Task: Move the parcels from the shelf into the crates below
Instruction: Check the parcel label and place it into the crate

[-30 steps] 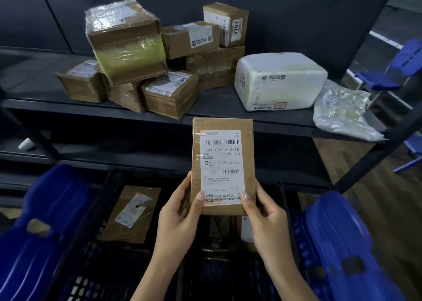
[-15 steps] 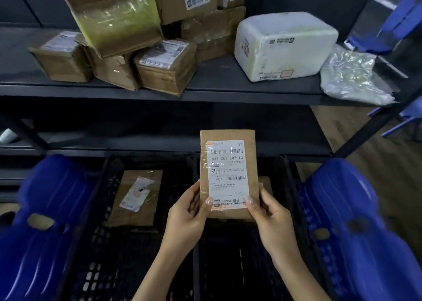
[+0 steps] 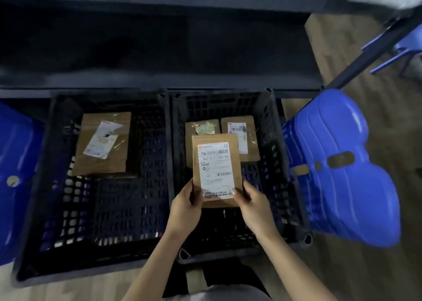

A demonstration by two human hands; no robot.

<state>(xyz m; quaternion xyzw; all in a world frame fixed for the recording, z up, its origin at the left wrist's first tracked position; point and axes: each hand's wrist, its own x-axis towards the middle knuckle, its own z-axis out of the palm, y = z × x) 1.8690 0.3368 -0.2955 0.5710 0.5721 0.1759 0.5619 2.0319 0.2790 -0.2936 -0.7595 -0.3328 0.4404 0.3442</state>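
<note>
1. Blue plastic, a chair seat [image 3: 13,175], sits at the far left beside the left crate [image 3: 109,211]. One flat brown parcel [image 3: 102,145] lies toward the back of that crate's mesh floor.
2. The left hand [image 3: 185,207] grips the lower left edge of the held parcel [image 3: 217,170], fingers curled round it.
3. The held parcel, a brown carton with its white label facing up, hangs over the right crate [image 3: 276,186], close to that crate's left wall. I cannot tell whether it touches anything beneath.
4. The right hand [image 3: 253,207] pinches the lower right corner, thumb on the label.
5. At the back of the right crate lie a green-marked parcel [image 3: 194,145] and, beside it, a white-labelled parcel [image 3: 249,145]. A second blue chair [image 3: 338,175] stands just outside.
6. Likely risks:
   - Both grips sit at the bottom end, so the top-heavy carton could tip forward on release and land propped on the two parcels.
   - The glossy tape under the thumbs may let it slip early.
   - Drifting left, it could catch the rim between the crates.
</note>
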